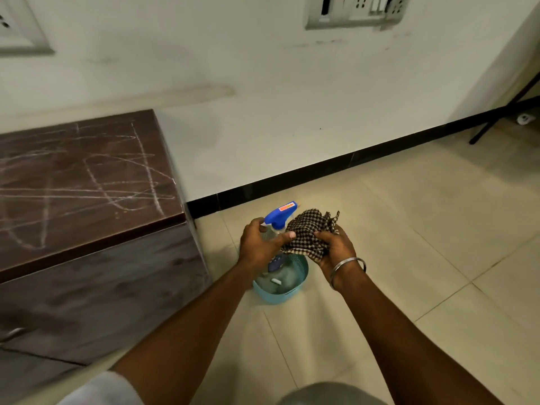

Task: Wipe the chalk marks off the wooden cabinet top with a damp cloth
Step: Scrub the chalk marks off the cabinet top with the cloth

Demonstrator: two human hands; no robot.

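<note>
Chalked cabinet top; left hand grips spray bottle, right hand grips cloth.

White wall, black skirting, beige tiled floor, socket panel

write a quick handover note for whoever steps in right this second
The left hand grips the spray bottle; the right hand holds the checked cloth bunched by its nozzle.
Both are above the blue basket on the floor, right of the cabinet.
Done: tools in hand; chalk marks cover the cabinet's top.
Left: wet the cloth if dry, then wipe the top clean.
</note>
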